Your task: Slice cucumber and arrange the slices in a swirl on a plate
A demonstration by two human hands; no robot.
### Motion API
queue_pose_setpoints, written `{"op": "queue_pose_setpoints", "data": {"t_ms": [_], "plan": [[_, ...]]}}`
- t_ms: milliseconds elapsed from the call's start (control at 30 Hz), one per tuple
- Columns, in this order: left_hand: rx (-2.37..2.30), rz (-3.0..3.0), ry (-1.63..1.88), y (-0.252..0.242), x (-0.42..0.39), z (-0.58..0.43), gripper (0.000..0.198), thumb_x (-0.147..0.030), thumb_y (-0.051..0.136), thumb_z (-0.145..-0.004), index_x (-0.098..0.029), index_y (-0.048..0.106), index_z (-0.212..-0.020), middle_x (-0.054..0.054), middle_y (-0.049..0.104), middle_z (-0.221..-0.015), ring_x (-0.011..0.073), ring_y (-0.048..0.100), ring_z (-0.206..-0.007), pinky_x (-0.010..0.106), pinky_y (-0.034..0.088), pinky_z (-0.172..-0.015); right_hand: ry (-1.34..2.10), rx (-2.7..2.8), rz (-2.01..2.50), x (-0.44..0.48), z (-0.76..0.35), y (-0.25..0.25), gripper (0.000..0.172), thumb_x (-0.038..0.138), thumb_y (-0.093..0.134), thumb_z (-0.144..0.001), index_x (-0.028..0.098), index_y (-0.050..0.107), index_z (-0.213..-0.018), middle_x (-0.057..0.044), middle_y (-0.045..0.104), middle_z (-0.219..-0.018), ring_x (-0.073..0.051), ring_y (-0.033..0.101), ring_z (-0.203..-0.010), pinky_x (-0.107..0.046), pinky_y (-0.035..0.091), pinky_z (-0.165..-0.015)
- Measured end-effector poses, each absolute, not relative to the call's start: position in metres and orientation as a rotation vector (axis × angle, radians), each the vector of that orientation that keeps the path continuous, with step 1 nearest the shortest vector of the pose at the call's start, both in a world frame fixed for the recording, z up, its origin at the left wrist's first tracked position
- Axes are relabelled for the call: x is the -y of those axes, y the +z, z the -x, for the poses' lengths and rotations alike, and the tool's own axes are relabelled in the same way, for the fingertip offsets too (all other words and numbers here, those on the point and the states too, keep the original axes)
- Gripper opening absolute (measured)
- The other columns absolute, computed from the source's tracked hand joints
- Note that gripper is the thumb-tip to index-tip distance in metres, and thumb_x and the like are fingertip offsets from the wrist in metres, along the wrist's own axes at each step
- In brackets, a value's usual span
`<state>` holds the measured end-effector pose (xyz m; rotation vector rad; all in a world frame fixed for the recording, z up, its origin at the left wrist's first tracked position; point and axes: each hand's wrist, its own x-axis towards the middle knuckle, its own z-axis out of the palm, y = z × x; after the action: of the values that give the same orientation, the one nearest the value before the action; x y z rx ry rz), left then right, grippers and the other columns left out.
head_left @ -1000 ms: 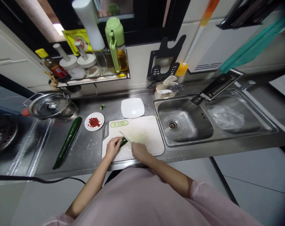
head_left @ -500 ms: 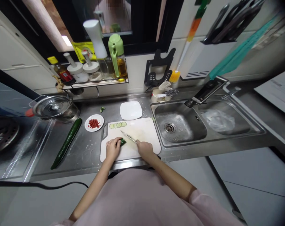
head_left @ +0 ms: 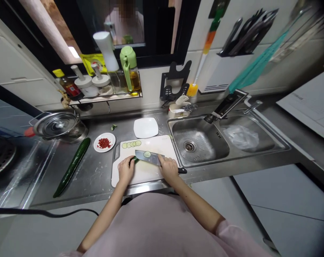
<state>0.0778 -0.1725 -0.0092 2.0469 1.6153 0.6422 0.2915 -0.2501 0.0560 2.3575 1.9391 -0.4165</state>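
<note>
A white cutting board lies on the steel counter. My left hand is closed on a short piece of cucumber, mostly hidden under the fingers. My right hand grips a knife, its broad blade turned flat towards the camera beside the cucumber piece. One round cucumber slice clings to the blade. Along the board's upper left lies a row of several thin slices. A square white plate stands just behind the board, with nothing on it.
Left of the board are a round plate with red bits, a whole cucumber and a lidded steel pot. A double sink with a faucet lies right. Behind hangs a rack of bottles.
The knife's blade has turned from edge-on to flat, and a slice now shows on it. The view has shifted a little, so the scene sits slightly further left.
</note>
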Motion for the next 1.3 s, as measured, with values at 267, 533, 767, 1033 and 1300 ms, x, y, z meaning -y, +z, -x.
{"op": "queue_pose_setpoints", "data": {"t_ms": [267, 533, 767, 1033, 1300], "plan": [[-1.593, -2.088, 0.836, 0.019, 0.168, -0.099, 0.034, -0.036, 0.042, -0.092, -0.023, 0.062, -0.117, 0.007, 0.062, -0.122, 0.0232, 0.053, -0.115, 0.041, 0.036, -0.102, -0.4, -1.973, -2.326, 0.257, -0.298, 0.056, 0.054, 0.026, 0.057, -0.085, 0.021, 0.044, -0.138, -0.011, 0.066, -0.106, -0.025, 0.055, -0.103, -0.033, 0.033, -0.085], [-1.309, -2.285, 0.433, 0.043, 0.169, -0.147, 0.022, -0.031, 0.049, -0.089, -0.028, 0.068, -0.101, 0.004, 0.063, -0.119, 0.0234, 0.049, -0.117, 0.052, 0.015, -0.112, -0.278, -2.023, -2.286, 0.267, -0.308, 0.054, 0.054, 0.024, 0.061, -0.083, 0.021, 0.048, -0.136, -0.01, 0.067, -0.105, -0.024, 0.057, -0.101, -0.032, 0.033, -0.085], [-1.325, -2.214, 0.376, 0.037, 0.172, -0.153, 0.023, -0.026, 0.053, -0.085, -0.028, 0.068, -0.102, 0.005, 0.061, -0.123, 0.0234, 0.048, -0.119, 0.054, 0.008, -0.113, -0.233, -2.004, -2.269, 0.273, -0.312, 0.049, 0.05, 0.021, 0.057, -0.084, 0.023, 0.05, -0.134, -0.008, 0.067, -0.105, -0.023, 0.059, -0.1, -0.03, 0.034, -0.085], [-1.373, -1.984, 0.402, 0.038, 0.154, -0.159, 0.012, -0.026, 0.061, -0.077, -0.024, 0.067, -0.088, 0.001, 0.069, -0.096, 0.0197, 0.059, -0.099, 0.035, 0.035, -0.094, -0.256, -1.944, -2.328, 0.275, -0.316, 0.044, 0.049, 0.02, 0.053, -0.085, 0.022, 0.051, -0.134, -0.008, 0.069, -0.104, -0.022, 0.061, -0.101, -0.029, 0.037, -0.087], [-1.759, -1.667, 0.476, 0.024, 0.087, -0.155, 0.014, -0.023, 0.061, -0.078, -0.026, 0.069, -0.089, -0.001, 0.073, -0.09, 0.0179, 0.064, -0.091, 0.032, 0.036, -0.086, -0.318, -1.876, -2.444, 0.283, -0.327, 0.047, 0.047, 0.022, 0.049, -0.085, 0.021, 0.053, -0.132, -0.007, 0.068, -0.112, -0.022, 0.062, -0.104, -0.029, 0.04, -0.09]]}}
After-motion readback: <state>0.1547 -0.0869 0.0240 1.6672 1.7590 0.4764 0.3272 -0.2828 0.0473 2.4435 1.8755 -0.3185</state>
